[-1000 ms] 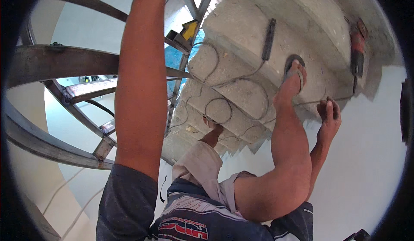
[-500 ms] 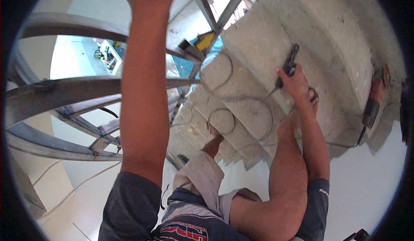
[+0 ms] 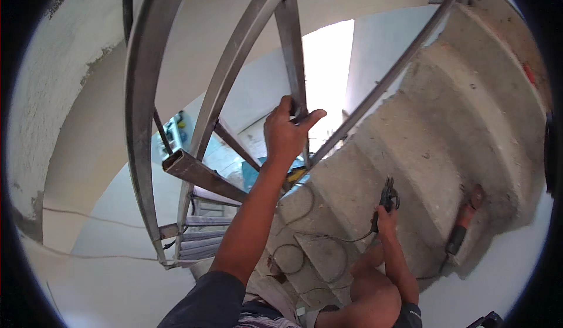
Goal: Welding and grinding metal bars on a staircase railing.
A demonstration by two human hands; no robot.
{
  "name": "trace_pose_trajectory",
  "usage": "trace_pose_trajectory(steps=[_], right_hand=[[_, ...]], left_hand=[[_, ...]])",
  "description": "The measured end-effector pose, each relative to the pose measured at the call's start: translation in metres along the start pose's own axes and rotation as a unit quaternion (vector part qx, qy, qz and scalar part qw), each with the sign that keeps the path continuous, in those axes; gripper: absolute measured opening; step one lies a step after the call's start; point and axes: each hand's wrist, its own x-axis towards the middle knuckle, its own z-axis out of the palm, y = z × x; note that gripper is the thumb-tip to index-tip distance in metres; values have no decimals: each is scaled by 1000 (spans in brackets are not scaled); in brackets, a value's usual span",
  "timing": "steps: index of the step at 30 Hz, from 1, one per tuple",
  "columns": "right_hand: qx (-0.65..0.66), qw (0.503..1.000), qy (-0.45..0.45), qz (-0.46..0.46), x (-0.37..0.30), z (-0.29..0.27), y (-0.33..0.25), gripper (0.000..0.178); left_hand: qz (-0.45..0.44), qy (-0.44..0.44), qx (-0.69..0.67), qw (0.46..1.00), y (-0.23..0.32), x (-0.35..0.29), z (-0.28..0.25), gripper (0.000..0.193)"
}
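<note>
My left hand [image 3: 287, 131] reaches forward and wraps round the lower part of an upright steel bar [image 3: 290, 46] of the stair railing, with the thumb out to the right. Its fingertips are partly hidden behind the bar. Lower right, my right hand [image 3: 386, 219] grips a black welding electrode holder [image 3: 387, 196], jaws pointing away from me. I cannot make out a rod in those jaws. A dark cable [image 3: 346, 239] runs from the holder's handle to the left across the steps. Beside my left forearm juts a rectangular steel tube [image 3: 202, 174] with an open end.
An orange and black angle grinder [image 3: 463, 222] lies on a concrete step to the right. Curved concrete stairs [image 3: 422, 146] rise to the right. Bent railing bars [image 3: 143, 93] stand on the left, beside a drop to a lower floor. Cable loops [image 3: 288, 259] lie on the steps.
My view has turned upward along the stairs and railing. My left hand, out of frame before, now shows on the upright bar. My right hand still holds the electrode holder, lower in view.
</note>
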Motion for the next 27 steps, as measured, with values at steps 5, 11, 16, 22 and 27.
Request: trace_pose_trajectory(steps=[5,11,16,22,27], right_hand=[[-31,978,73,-192,-96,-2,-229,29],[56,914,154,-372,-192,10,-392,29],[160,831,98,-524,-185,34,-422,24],[-11,839,-147,-523,-88,116,-369,32],[-113,619,-247,-737,-25,189,-384,36]], left_hand=[[-9,-19,20,1000,3,4,0,65],[-14,-29,15,999,14,2,-2,57],[-29,-29,53,998,11,0,0,63],[-16,-6,24,1000,-3,0,0,59],[-45,26,70,996,2,-10,7,49]])
